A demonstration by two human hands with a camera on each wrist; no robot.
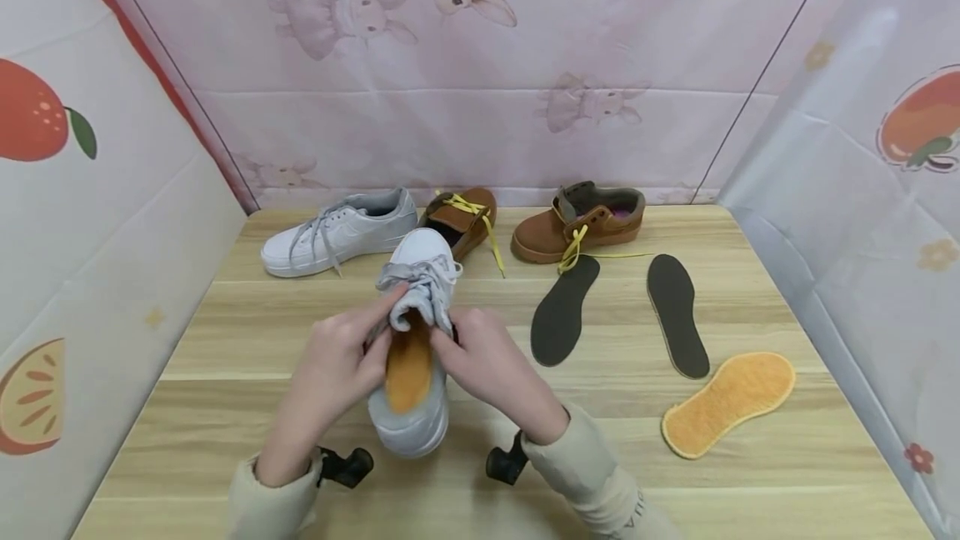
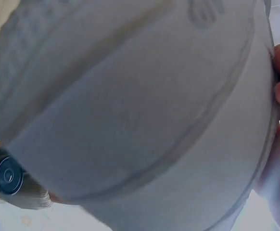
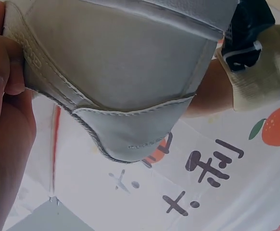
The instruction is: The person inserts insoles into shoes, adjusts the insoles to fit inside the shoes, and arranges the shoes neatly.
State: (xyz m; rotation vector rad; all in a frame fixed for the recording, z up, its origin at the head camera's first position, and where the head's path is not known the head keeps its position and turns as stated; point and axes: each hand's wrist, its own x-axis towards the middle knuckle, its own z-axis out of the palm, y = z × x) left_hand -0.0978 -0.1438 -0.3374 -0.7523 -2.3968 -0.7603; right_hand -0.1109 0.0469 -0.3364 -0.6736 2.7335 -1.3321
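A white sneaker (image 1: 408, 432) with grey laces points its toe away from me, its heel towards me. Inside its opening lies an orange insole (image 1: 408, 377); the front part of it is hidden under the tongue (image 1: 416, 304). My left hand (image 1: 337, 361) grips the left edge of the opening, index finger stretched along the laces. On the opposite edge, my right hand (image 1: 487, 357) pinches the collar beside the tongue. The sneaker's side panel (image 2: 140, 106) fills most of the left wrist view. In the right wrist view, fingers (image 3: 3, 62) hold the collar's edge.
Another white sneaker (image 1: 352, 232) stands at the back left. Two brown shoes with yellow laces, one tilted (image 1: 465, 219) and one upright (image 1: 581, 227), are along the back. To the right lie two dark insoles (image 1: 564, 315) and a fuzzy orange insole (image 1: 727, 402).
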